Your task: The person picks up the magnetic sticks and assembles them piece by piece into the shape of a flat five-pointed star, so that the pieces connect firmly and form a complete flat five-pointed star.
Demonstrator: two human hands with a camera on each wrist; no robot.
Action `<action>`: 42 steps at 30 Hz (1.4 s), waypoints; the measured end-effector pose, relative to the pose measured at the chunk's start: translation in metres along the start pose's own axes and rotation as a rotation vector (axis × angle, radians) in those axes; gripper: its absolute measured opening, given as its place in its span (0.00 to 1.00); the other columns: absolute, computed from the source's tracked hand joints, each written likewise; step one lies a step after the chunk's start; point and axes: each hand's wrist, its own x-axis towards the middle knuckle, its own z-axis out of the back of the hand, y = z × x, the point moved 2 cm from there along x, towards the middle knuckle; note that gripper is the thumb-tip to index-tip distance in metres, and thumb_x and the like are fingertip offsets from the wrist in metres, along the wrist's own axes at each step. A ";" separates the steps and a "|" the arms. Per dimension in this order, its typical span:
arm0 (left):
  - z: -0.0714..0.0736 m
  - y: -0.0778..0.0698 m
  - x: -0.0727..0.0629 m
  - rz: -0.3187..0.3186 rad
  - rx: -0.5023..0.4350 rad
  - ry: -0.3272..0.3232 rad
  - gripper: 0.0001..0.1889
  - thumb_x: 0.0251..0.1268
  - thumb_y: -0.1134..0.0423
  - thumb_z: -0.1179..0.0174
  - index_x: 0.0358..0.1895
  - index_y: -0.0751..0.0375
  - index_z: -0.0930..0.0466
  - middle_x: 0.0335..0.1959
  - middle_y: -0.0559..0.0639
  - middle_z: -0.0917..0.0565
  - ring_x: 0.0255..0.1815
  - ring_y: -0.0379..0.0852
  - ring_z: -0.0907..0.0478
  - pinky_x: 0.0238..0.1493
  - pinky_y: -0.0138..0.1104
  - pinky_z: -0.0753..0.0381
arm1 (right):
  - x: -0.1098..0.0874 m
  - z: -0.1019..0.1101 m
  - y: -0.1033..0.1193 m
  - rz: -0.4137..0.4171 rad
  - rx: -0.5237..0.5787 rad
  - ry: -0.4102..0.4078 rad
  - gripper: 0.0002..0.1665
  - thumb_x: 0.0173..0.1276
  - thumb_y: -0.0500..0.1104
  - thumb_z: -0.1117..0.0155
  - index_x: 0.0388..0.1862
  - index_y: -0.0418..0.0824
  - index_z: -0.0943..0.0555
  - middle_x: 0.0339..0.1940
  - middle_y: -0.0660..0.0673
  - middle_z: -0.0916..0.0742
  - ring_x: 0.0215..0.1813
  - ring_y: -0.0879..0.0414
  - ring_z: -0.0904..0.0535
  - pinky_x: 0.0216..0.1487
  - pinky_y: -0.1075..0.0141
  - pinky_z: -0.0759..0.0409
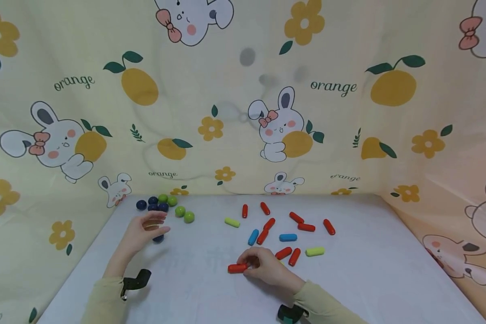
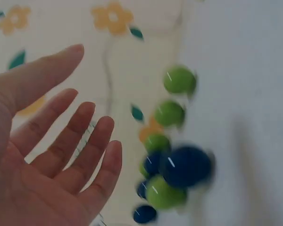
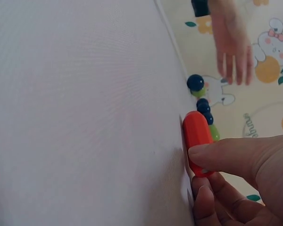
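Observation:
My right hand (image 1: 267, 268) pinches a short red rod (image 1: 236, 268) with rounded ends, low over the front middle of the white table. In the right wrist view the thumb presses along the near end of this red rod (image 3: 196, 132), with the other fingers curled behind it. My left hand (image 1: 141, 230) hovers at the left, fingers spread and nothing held. Close by it sits a dark blue ball (image 1: 158, 239), partly covered by the hand in the head view. The left wrist view shows the palm, with that larger-looking blue ball (image 2: 186, 165) beside the fingers.
More dark blue balls (image 1: 141, 204) and several green balls (image 1: 189, 217) gather at the back left. Several red rods (image 1: 306, 227) lie across the middle right, among blue rods (image 1: 288, 237) and yellow-green rods (image 1: 315, 251). A printed cloth (image 1: 231, 67) hangs behind the table (image 1: 368, 270).

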 end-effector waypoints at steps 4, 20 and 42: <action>0.006 0.018 0.001 0.057 0.024 -0.005 0.29 0.58 0.54 0.32 0.60 0.63 0.27 0.58 0.63 0.25 0.59 0.61 0.28 0.57 0.49 0.26 | 0.001 -0.001 -0.001 -0.006 -0.006 0.005 0.14 0.62 0.36 0.31 0.46 0.48 0.17 0.38 0.53 0.18 0.39 0.54 0.25 0.38 0.69 0.25; -0.011 0.041 0.013 0.069 0.146 0.094 0.22 0.54 0.74 0.35 0.55 0.67 0.24 0.53 0.64 0.22 0.55 0.62 0.27 0.57 0.54 0.29 | 0.003 0.000 -0.004 0.017 0.001 -0.003 0.14 0.61 0.36 0.31 0.46 0.46 0.17 0.38 0.53 0.18 0.38 0.54 0.25 0.37 0.69 0.24; -0.049 0.011 0.004 0.061 0.020 0.195 0.17 0.60 0.67 0.35 0.53 0.64 0.22 0.50 0.56 0.19 0.50 0.51 0.23 0.51 0.43 0.22 | 0.001 0.005 -0.005 -0.043 0.012 -0.009 0.14 0.60 0.40 0.29 0.47 0.48 0.15 0.38 0.55 0.17 0.39 0.54 0.24 0.38 0.68 0.23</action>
